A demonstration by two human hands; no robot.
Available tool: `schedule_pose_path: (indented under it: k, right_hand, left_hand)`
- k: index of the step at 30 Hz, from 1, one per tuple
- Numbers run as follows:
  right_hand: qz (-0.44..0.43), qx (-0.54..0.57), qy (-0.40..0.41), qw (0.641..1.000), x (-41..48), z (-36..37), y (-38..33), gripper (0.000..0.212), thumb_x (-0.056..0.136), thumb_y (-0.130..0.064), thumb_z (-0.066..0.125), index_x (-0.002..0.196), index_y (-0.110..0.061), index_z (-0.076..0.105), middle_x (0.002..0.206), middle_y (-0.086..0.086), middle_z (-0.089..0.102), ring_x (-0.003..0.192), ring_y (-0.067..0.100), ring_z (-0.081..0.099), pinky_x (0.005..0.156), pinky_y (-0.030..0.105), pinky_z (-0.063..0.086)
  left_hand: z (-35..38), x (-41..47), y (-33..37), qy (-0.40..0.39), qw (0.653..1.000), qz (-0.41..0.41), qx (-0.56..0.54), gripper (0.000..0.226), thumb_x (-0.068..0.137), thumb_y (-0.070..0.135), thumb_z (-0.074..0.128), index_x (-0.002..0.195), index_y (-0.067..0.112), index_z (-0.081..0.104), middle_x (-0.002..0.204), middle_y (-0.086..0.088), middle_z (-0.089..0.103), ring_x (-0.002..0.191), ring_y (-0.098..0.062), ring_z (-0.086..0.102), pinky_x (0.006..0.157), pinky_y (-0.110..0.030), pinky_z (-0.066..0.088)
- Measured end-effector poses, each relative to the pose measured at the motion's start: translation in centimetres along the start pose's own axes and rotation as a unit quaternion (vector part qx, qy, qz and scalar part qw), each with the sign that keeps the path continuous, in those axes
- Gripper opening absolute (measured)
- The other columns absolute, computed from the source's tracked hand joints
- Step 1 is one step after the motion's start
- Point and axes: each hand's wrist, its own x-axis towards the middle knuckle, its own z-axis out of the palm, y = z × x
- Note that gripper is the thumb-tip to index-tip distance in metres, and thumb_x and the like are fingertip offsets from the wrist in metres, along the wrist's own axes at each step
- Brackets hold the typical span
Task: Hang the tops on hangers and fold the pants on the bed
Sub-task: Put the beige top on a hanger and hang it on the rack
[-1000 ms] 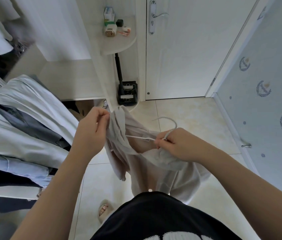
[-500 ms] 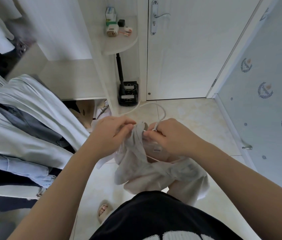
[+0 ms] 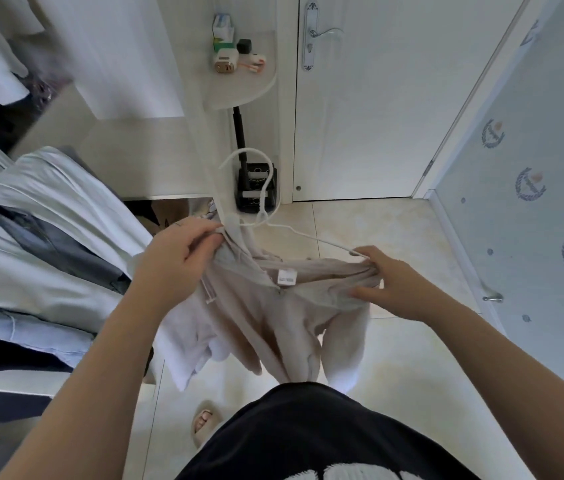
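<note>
A pale beige top hangs in front of me over the tiled floor, its neck label facing up. A white hanger sticks out of its neck, hook pointing away from me toward the door. My left hand pinches the left side of the collar against the hanger. My right hand grips the bunched right shoulder of the top, at the tip of the hanger's right arm. The sleeves dangle loose below.
Hung clothes fill the open wardrobe on my left. A corner shelf with small items and a black stand are ahead. A shut white door is beyond, and a patterned wall on the right.
My hands have moved apart, spreading the top's neck across the hanger. The hanger's hook has come up out of the neck and now points toward the door.
</note>
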Motion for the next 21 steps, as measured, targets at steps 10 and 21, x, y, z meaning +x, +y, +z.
schedule_pose_path:
  k: [10, 21]
  right_hand:
    - [0.012, 0.045, 0.241, 0.969, 1.1, 0.2, 1.2, 0.019, 0.094, -0.007, 0.058, 0.099, -0.020, 0.071, 0.078, -0.003, 0.070, 0.074, 0.018, 0.062, 0.062, 0.007, 0.042]
    - [-0.245, 0.029, 0.231, 0.941, 0.4, -0.9, -8.5, 0.017, 0.097, -0.015, 0.051, 0.100, -0.013, 0.067, 0.105, 0.002, 0.063, 0.103, 0.022, 0.057, 0.092, 0.031, 0.044]
  left_hand:
    - [-1.0, -0.2, -0.4, -0.002, 0.999, 0.001, 0.053, 0.020, 0.102, 0.016, 0.055, 0.112, 0.017, 0.072, 0.082, -0.001, 0.064, 0.080, -0.015, 0.057, 0.074, -0.039, 0.050]
    - [0.9, 0.4, 3.4, -0.078, 0.994, 0.035, 0.067, 0.024, 0.102, 0.015, 0.056, 0.120, 0.017, 0.073, 0.077, 0.016, 0.051, 0.077, -0.003, 0.051, 0.068, -0.015, 0.035]
